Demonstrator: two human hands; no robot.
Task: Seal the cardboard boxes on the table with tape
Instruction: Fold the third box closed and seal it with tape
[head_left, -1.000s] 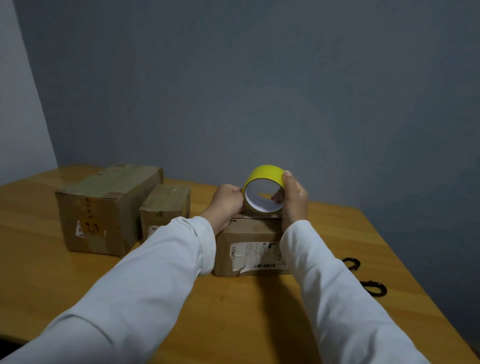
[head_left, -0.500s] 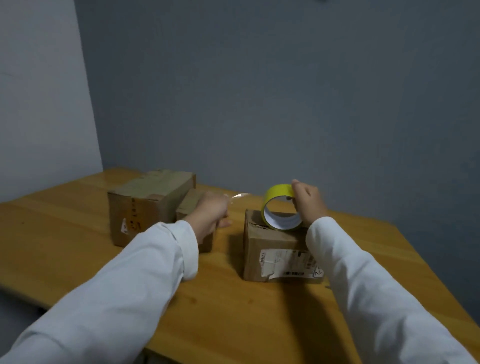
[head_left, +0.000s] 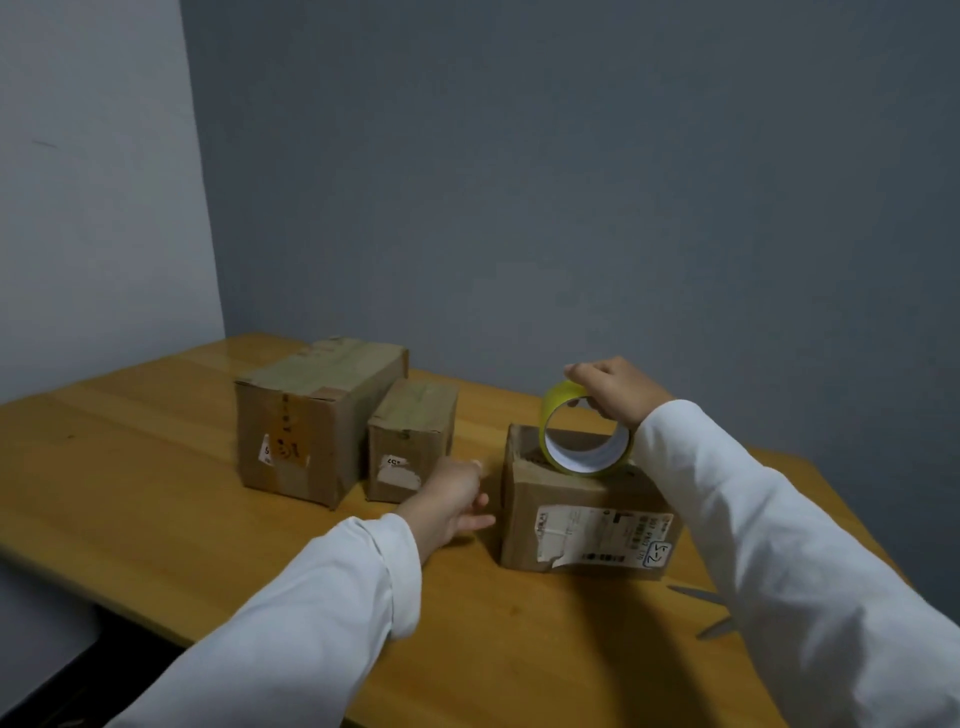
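A yellow tape roll (head_left: 555, 410) stands on edge on top of the near cardboard box (head_left: 524, 525), which has a torn white label on its front. My right hand (head_left: 615, 391) grips the top of the roll from above. My left hand (head_left: 451, 500) is low beside the box's left face, fingers pointing at it and pinching what looks like the clear tape end. The strip itself is too faint to make out. Two more boxes stand to the left: a large box (head_left: 311, 421) and a small box (head_left: 410, 441), both with tape across their tops.
Scissors (head_left: 709, 613) lie on the wooden table (head_left: 156, 493) at the right, partly under my right sleeve. The table's front edge runs along the lower left. Grey walls stand close behind and to the left.
My left hand pulled away from the roll to the left, then dropped beside the box's left face. My right hand kept the roll on the box. The view swung left.
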